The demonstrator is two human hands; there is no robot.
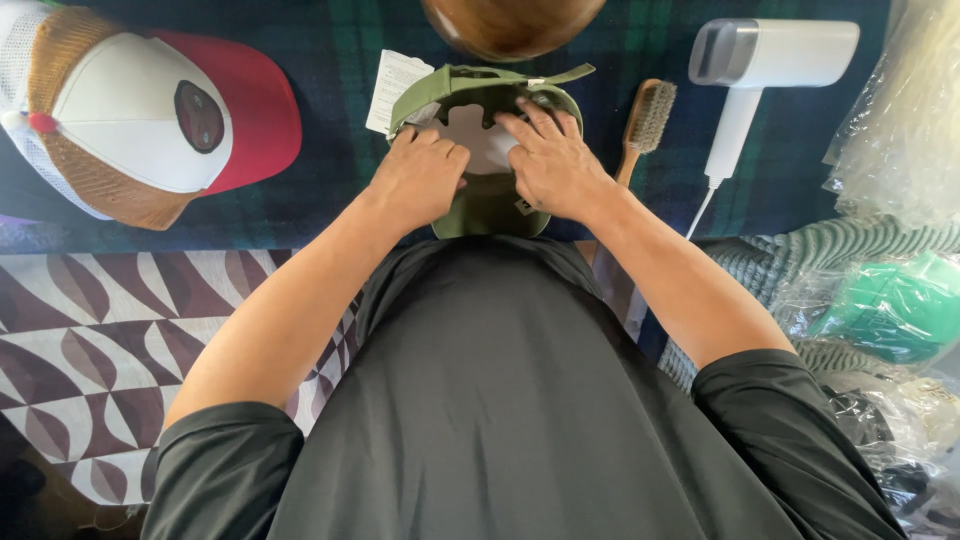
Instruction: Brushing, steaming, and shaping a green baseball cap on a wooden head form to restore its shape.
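Note:
An olive green cap (480,205) lies upside down on the dark plaid cloth (330,150), its brim toward me. White card stuffing (478,135) shows inside its crown. My left hand (418,178) presses with curled fingers on the left inner edge of the cap. My right hand (552,165) lies flat with spread fingers on the right side of the crown's inside. A white paper tag (393,85) hangs from the cap's left rim.
A white, red and tan trucker cap (150,110) lies at the left. A wooden brush (645,125) and a white handheld steamer (760,70) lie at the right, a brown wooden dome (510,25) at the top. Bagged items (890,300) pile at the right.

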